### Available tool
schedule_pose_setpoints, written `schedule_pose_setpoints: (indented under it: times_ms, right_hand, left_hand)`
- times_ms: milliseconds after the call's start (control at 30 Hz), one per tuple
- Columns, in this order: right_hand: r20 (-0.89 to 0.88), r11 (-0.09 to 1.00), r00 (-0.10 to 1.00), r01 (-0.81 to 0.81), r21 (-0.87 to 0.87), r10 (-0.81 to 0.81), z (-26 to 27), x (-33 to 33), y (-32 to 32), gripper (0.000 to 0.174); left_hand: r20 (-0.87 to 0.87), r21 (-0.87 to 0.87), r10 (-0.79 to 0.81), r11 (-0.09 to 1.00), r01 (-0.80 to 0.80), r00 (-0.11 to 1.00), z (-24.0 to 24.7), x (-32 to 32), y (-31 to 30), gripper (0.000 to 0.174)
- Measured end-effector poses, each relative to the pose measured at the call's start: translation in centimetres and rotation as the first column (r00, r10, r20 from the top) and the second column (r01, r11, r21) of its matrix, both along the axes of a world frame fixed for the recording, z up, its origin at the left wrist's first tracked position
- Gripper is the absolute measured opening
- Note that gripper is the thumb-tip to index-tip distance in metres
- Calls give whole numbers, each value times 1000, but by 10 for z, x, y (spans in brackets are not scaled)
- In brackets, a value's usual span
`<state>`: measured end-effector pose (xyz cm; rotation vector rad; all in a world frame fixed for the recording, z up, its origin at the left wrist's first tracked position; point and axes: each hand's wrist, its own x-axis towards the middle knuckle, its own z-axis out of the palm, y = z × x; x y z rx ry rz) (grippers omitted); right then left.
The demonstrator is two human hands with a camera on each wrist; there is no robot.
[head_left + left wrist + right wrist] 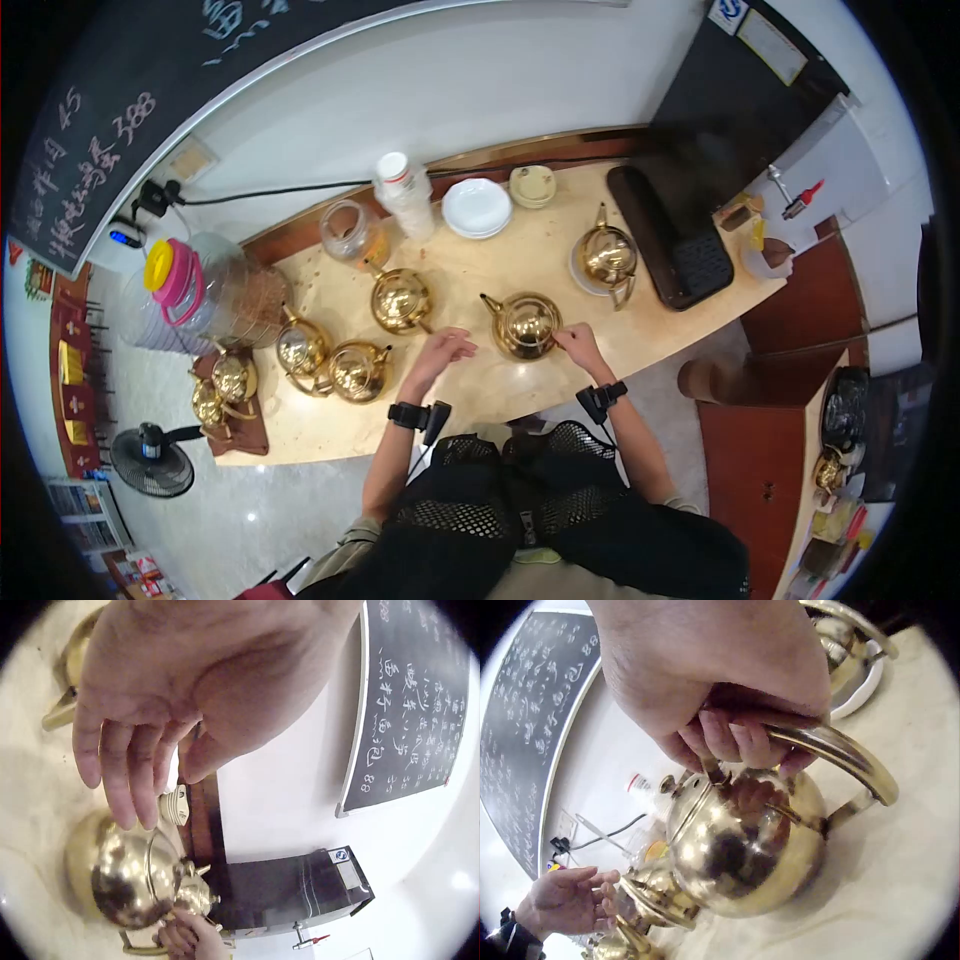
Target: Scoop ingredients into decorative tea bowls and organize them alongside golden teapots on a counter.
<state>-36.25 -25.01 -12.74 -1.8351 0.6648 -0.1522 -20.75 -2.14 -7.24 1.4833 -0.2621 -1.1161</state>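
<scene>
Head view, looking down: I stand at a pale stone counter (470, 392) with a brass teapot (525, 325) right in front of me, between my two hands. My right hand (720, 682) has its fingers curled round the teapot's arched handle (832, 746), clamped just above the lid. My left hand (172, 697) is apart from it, loose and holding nothing. Its fingers are relaxed, and it hovers near the spout side without touching the pot.

As I judge it, the grip is made but the pot is not yet off the counter. The right wrist view shows its round belly sitting low on the stone with a shadow tight beneath it, so it seems to rest there upright. Whether the lid is fully seated I cannot tell.

Around it, other brass pots stand untouched. One (400, 298) is just behind my left hand, a pair (330, 362) sits further left, and one (608, 257) is on a white saucer to the right. A stack of white plates (477, 207) and a white bottle (405, 195) stand by the wall, and a black tray (670, 240) lies at the far right end.
</scene>
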Motion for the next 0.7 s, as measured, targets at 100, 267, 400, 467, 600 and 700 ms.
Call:
schedule_pose_setpoints:
  times_ms: [100, 267, 400, 467, 600, 700]
  right_hand:
    - [22, 999, 999, 43, -11, -43, 9, -38, -15, 34]
    - [-27, 979, 982, 186, 83, -185, 2, -84, -24, 30]
    - [-54, 957, 970, 243, 156, -238, 2, -90, -22, 29]
    - [-27, 963, 971, 239, 126, -238, 6, -88, -20, 30]
    - [-52, 970, 975, 221, 106, -216, 0, -91, -22, 29]
    - [-80, 972, 977, 204, 114, -196, 6, -89, -23, 29]
  left_hand:
    - [-11, -18, 50, 999, -51, 999, -15, 29, -31, 25]
    - [-246, 18, 260, 964, -264, 934, -37, 88, -97, 47]
    - [-151, 203, 334, 932, -301, 930, -80, 126, -144, 66]
    - [-61, 263, 306, 923, -281, 950, -87, 141, -155, 71]
    - [53, 360, 359, 864, -353, 932, -103, 160, -171, 59]
    - [255, 316, 310, 868, -382, 916, -117, 172, -175, 43]
